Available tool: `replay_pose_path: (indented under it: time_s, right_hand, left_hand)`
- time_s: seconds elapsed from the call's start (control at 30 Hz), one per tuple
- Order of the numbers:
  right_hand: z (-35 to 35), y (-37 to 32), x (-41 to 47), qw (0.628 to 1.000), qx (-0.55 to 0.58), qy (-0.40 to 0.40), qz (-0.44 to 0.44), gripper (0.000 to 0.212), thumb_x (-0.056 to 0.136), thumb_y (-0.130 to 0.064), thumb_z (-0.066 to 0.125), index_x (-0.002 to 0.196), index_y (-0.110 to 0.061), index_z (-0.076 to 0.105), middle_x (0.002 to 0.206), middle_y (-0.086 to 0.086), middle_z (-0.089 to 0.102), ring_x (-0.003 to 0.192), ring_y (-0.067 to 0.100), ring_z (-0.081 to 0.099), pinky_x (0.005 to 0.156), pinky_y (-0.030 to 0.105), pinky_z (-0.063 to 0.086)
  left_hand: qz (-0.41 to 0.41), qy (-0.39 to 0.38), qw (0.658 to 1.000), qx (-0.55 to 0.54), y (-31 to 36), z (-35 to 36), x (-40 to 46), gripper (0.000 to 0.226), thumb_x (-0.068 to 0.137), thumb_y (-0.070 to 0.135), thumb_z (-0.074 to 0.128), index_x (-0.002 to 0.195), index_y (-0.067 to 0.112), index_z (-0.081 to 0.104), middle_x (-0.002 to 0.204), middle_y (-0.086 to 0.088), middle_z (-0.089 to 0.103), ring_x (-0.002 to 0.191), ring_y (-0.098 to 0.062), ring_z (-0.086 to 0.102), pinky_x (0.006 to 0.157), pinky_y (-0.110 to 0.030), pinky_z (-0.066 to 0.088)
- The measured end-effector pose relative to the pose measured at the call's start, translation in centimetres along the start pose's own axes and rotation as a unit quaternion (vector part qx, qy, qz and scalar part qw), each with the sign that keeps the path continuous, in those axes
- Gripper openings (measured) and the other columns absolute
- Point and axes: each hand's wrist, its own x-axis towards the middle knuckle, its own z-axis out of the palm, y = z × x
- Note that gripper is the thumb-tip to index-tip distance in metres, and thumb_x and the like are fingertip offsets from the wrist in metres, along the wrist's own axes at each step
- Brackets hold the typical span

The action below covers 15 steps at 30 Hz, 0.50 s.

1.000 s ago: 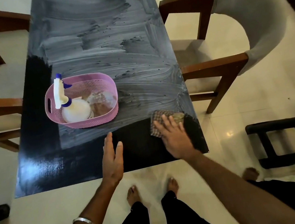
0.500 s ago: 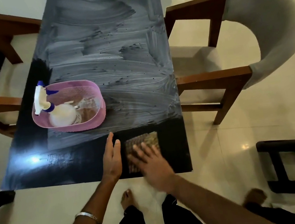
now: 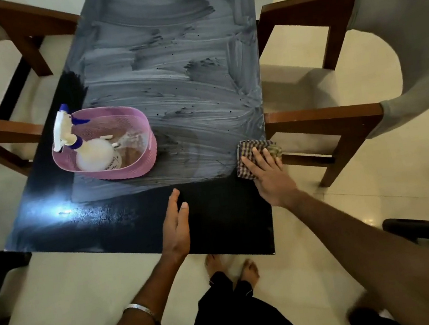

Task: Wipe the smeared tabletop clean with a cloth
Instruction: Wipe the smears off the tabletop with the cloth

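Right hand (image 3: pixel 271 179): flat, fingers spread, pressing the cloth (image 3: pixel 252 157) down at the table's right edge.
Left hand (image 3: pixel 175 225): open, holding nothing, over the near dark strip.
Table (image 3: pixel 216 225): white smears beyond the strip.
Basket (image 3: pixel 139 167): left, holds a spray bottle (image 3: pixel 87 149).

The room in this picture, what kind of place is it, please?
Probably a home dining area: a dark table flanked by cushioned wooden chairs on a glossy tiled floor.
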Motion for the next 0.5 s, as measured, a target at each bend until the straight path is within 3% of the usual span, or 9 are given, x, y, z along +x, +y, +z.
replay_pose_path:
  time_s: [0.1, 0.33, 0.4, 0.5]
  right_hand:
    - [2.2, -1.7, -3.1, 0.999, 0.022, 0.024, 0.008, 0.065, 0.104, -0.028, 0.036, 0.157, -0.037, 0.001, 0.165, -0.001, -0.013, 0.151, 0.028, -0.017, 0.124, 0.048, 0.000]
    - [8.7, -7.6, -16.9, 0.998, 0.054, -0.004, 0.035, 0.076, 0.099, -0.027, 0.037, 0.152, -0.040, -0.016, 0.159, -0.008, -0.030, 0.147, 0.021, -0.030, 0.122, 0.041, -0.011]
    - [8.4, -7.8, -17.0, 0.998, 0.051, -0.021, 0.039, 0.077, 0.099, -0.027, 0.036, 0.150, -0.042, -0.020, 0.158, -0.009, -0.034, 0.147, 0.020, -0.030, 0.122, 0.040, -0.015]
    - [5.4, -6.1, -11.8, 0.998, 0.048, 0.012, 0.048, 0.070, 0.102, -0.027, 0.033, 0.154, -0.039, -0.012, 0.162, -0.005, -0.023, 0.148, 0.023, -0.025, 0.124, 0.045, -0.003]
  left_hand:
    - [0.003, -0.002, 1.000, 0.005, 0.2, 0.9, 0.0, 0.063, 0.093, 0.049, 0.035, 0.151, 0.024, 0.029, 0.158, 0.006, 0.030, 0.146, -0.005, 0.022, 0.119, -0.027, 0.018]
    - [-0.011, -0.034, 0.999, 0.015, 0.5, 1.8, 0.9, 0.066, 0.091, 0.055, 0.033, 0.152, 0.032, 0.025, 0.160, 0.009, 0.024, 0.147, -0.006, 0.016, 0.122, -0.039, 0.016]
    - [-0.015, -0.040, 0.999, 0.014, 0.6, 1.8, 1.2, 0.065, 0.091, 0.055, 0.033, 0.152, 0.033, 0.024, 0.160, 0.009, 0.023, 0.148, -0.007, 0.016, 0.122, -0.040, 0.015]
    - [-0.015, -0.045, 0.999, 0.010, 1.0, 1.8, 1.7, 0.064, 0.092, 0.053, 0.034, 0.152, 0.033, 0.025, 0.160, 0.009, 0.023, 0.148, -0.008, 0.016, 0.122, -0.041, 0.015]
